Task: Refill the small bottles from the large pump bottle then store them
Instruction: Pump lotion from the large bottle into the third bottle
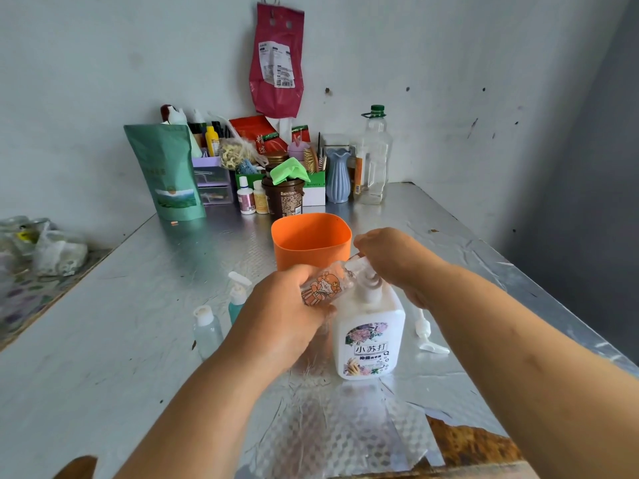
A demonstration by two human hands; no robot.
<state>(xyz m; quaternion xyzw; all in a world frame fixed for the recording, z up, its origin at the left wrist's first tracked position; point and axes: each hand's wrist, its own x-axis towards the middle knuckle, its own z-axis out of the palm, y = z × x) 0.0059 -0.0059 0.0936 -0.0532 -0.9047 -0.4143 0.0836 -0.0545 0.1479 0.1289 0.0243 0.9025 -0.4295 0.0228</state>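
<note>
Head view shows both hands busy over the middle of the desk (138,305). The left hand (287,305) grips a small clear bottle (325,286) with a cartoon print and holds it tilted, its mouth up at the spout of the large pump bottle (370,337). The right hand (390,257) lies on top of the pump head, fingers bent over it. The large pump bottle is white and stands upright; what is in it I cannot tell, and the level in the small clear bottle is also not readable.

Just behind the hands stands an orange cup (311,243), open at the top. Toward the left edge stand a teal small bottle (237,299) with a white pump and a pale flip-cap bottle (207,331). A loose white pump (427,337) lies on its side toward the right edge.

Along the far edge are a green pouch (169,171), a purple drawer box (212,181), a brown jar (283,198) with a green cloth (288,171) on it, a blue vase (338,178) and a clear bottle with green cap (375,157).

The desk is covered with silvery foil, wrinkled in places. A red bag (276,60) hangs on the pale wall.
</note>
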